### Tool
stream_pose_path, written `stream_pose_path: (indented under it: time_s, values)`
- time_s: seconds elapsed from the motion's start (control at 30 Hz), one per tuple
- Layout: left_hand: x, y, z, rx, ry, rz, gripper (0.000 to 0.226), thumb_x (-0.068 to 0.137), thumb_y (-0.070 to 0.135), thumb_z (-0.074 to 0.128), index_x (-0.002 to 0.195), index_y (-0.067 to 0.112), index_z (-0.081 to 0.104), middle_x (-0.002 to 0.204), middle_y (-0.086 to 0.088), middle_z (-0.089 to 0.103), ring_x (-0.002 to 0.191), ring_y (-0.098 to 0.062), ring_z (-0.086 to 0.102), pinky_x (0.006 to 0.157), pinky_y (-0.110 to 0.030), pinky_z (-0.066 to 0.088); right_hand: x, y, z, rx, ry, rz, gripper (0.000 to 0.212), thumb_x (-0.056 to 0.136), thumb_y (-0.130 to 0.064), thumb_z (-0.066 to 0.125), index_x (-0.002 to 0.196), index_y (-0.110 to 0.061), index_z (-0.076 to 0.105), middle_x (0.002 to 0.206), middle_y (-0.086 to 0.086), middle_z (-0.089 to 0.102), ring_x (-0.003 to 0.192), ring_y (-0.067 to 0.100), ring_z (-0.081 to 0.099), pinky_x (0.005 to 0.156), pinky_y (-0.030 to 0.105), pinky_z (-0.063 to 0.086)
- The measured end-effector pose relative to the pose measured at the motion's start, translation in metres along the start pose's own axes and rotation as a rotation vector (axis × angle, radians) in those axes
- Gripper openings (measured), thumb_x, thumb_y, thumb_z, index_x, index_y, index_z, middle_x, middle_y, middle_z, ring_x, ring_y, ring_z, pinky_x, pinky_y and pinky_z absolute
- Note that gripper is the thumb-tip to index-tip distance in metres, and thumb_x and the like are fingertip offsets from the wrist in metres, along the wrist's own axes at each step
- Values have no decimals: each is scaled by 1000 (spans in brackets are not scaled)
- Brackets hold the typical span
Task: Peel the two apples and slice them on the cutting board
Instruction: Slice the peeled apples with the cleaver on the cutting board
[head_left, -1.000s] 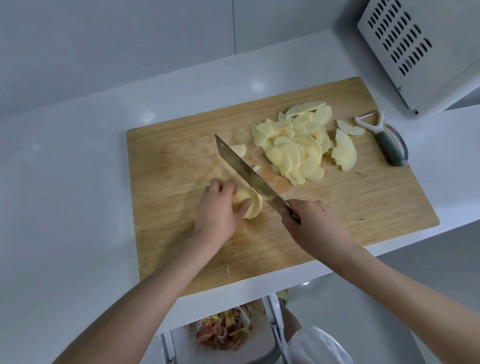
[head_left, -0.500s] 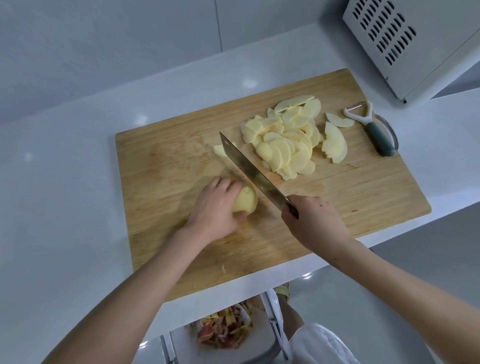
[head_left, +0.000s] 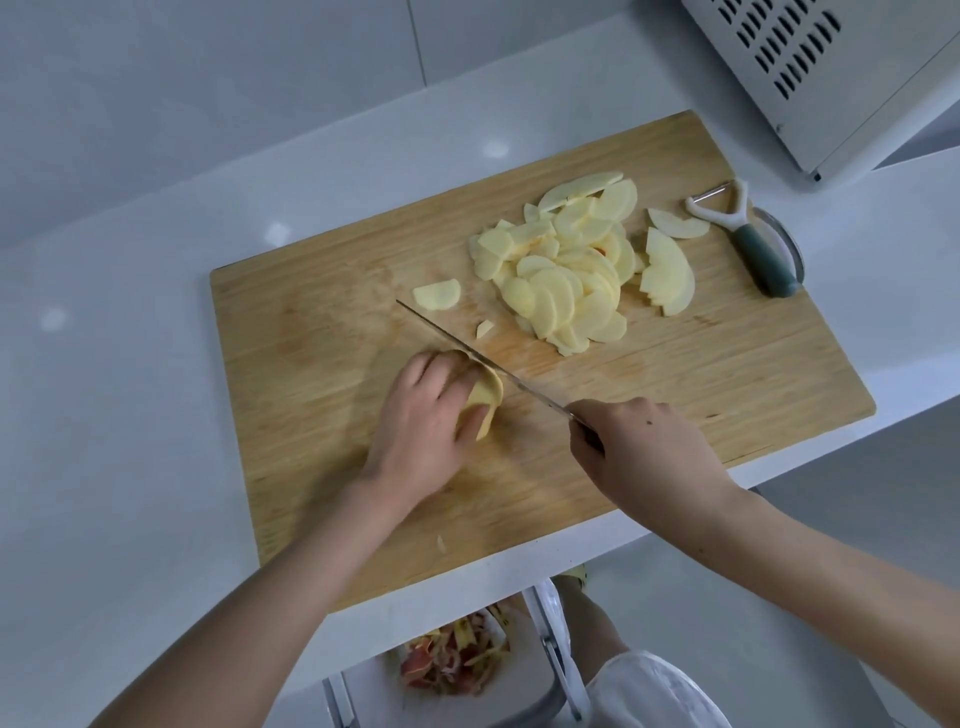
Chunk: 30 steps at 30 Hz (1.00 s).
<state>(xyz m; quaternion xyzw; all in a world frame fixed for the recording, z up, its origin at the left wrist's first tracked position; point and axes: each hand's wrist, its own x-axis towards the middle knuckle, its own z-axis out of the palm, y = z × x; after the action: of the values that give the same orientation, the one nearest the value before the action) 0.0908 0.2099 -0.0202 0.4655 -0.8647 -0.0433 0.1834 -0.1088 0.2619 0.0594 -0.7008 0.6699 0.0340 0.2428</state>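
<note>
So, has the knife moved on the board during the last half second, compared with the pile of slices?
Yes. The knife has moved left, away from the pile of slices, and now sits against the apple piece that the left hand holds.

apple slices (head_left: 566, 275) on cutting board (head_left: 311, 415) | peeler (head_left: 748, 244) right of them | knife (head_left: 519, 383) right of apple piece (head_left: 485, 397)

Peeled apple piece (head_left: 485, 396) lies at centre of wooden board (head_left: 311, 364); pale thin slices (head_left: 566, 291) heaped toward its far right corner.
</note>
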Motion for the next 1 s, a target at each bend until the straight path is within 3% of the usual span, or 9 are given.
stream_pose_path:
  time_s: [0.23,0.3,0.37,0.5,0.6,0.7,0.8,0.93,1.0]
  values:
    - [0,-12,3,-44,-22,175,31,88,24,54,100,1,71,100,-13,69,100,-24,49,90,-35,42,3,5,-8,-48,1,-69,20,97,-26,37,84,-20,51,53,-5,35,45,15,32,42,27,26]
    - [-2,-12,3,-32,-42,159,31,90,25,53,102,3,71,102,-11,69,100,-24,53,90,-36,44,3,2,-9,-68,47,-112,19,91,-20,52,73,-20,44,47,-8,22,38,10,19,36,24,17]
    - [-3,-12,2,-32,-84,132,31,91,27,53,106,5,70,106,-8,68,100,-26,58,89,-37,47,5,-2,-14,-67,39,-147,33,77,-13,68,64,-20,38,45,-12,6,36,4,3,35,17,6]
    - [-2,-14,1,-51,-141,115,32,93,28,53,110,6,69,111,-5,67,102,-26,59,89,-37,49,14,-1,-10,-45,20,-174,31,73,-11,70,60,-18,43,46,-14,3,36,3,-1,37,13,2]
    - [-2,-14,0,-64,-151,113,33,93,28,52,112,6,68,114,-5,67,103,-25,58,89,-37,49,23,3,-2,-66,52,-172,24,85,-15,60,67,-19,44,45,-12,15,36,6,13,35,20,13]
    - [-3,-14,-1,-79,-154,88,33,93,29,52,111,7,69,113,-4,67,102,-22,56,84,-36,51,40,0,5,-23,-13,-172,18,96,-21,40,78,-21,41,53,-8,31,47,17,35,43,27,28]
    - [-3,-15,0,-76,-150,76,32,93,29,53,109,7,69,111,-5,67,100,-22,56,80,-37,53,47,-2,9,37,40,-197,22,91,-15,51,72,-20,42,48,-12,23,43,20,34,39,24,22]
    - [-4,-14,0,-50,-146,81,32,93,29,52,109,8,69,111,-7,66,100,-24,56,81,-38,53,32,5,9,30,23,-155,14,92,-18,49,90,-16,63,48,-5,39,44,24,40,43,31,38]
    - [-5,-13,0,-23,-139,105,32,94,29,50,110,8,69,110,-7,66,102,-23,55,86,-35,50,20,8,3,43,62,-162,12,88,-16,56,91,-15,68,44,-1,41,37,24,39,37,32,40]
